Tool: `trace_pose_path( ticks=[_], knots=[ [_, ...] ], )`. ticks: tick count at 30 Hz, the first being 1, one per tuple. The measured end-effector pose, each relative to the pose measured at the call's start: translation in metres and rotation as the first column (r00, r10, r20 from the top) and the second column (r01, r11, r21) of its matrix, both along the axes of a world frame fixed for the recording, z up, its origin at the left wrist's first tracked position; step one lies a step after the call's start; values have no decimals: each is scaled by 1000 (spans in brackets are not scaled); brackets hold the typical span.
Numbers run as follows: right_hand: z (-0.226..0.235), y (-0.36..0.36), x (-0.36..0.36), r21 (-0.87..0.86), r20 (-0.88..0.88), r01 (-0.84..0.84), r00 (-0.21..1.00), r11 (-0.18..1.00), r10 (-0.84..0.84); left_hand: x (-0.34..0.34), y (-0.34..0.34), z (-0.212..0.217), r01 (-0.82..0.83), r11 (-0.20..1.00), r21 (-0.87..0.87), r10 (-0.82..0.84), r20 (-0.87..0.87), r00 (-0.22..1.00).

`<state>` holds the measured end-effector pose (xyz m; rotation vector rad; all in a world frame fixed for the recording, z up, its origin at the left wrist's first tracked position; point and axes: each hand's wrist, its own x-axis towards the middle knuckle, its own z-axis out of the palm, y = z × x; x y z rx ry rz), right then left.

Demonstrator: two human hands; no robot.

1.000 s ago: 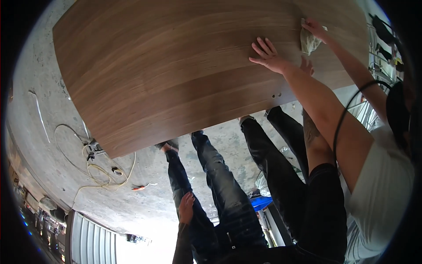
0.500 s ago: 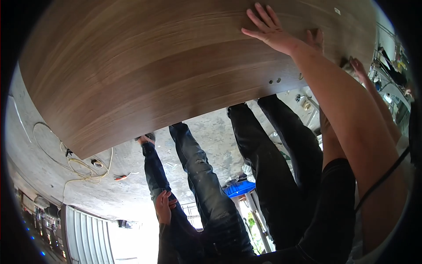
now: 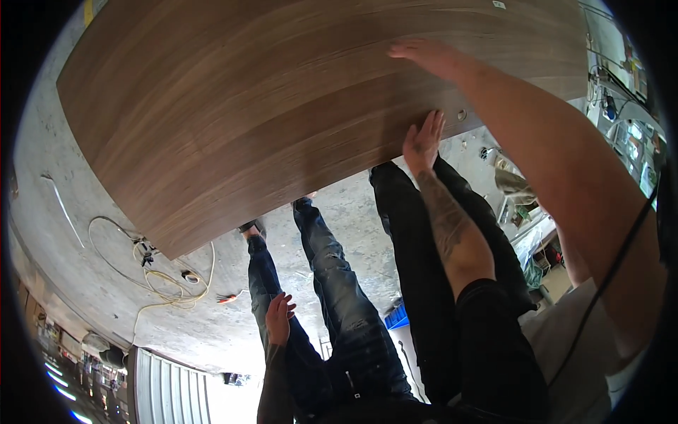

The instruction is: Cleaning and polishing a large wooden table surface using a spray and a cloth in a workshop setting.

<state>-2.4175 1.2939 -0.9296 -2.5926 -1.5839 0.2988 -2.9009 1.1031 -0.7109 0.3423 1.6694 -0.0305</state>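
A large brown wood-grain panel (image 3: 268, 106) spans the upper part of the view. My right hand (image 3: 424, 141), below a tattooed forearm and black sleeve, lies at the panel's near edge with its fingers stretched out flat, beside a round hole (image 3: 461, 114). My left hand (image 3: 279, 311) hangs free in front of my jeans (image 3: 328, 275), its fingers loosely bent and apart, holding nothing. From the right a co-worker's bare arm (image 3: 544, 127) reaches over my right arm; that person's hand (image 3: 413, 51) rests on the panel's face.
The co-worker's black-clad legs (image 3: 406, 233) stand close on my right. On the concrete floor (image 3: 78, 169) lie a coiled pale hose or cable (image 3: 169, 297), a tape roll (image 3: 189, 277) and red-handled pliers (image 3: 227, 299). A corrugated metal sheet (image 3: 166, 385) stands at lower left.
My right hand has come from farther up the panel down to its near edge. The panel appears shifted as my view turned. The co-worker's other hand at the right has left the view.
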Motion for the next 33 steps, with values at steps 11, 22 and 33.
trace_pose_path(
  ticks=[11,22,33],
  knots=[
    [18,-1,-43,-285,-158,221,949,933,-273,-45,-12,-20,-155,987,-44,160,194,968],
    [31,-45,-85,-419,-582,131,721,899,-376,-109,-8,-5,-238,963,-126,254,129,959],
    [153,-158,-56,-678,325,539,829,500,-455,-115,-6,0,-322,938,-130,337,113,935]
  ],
)
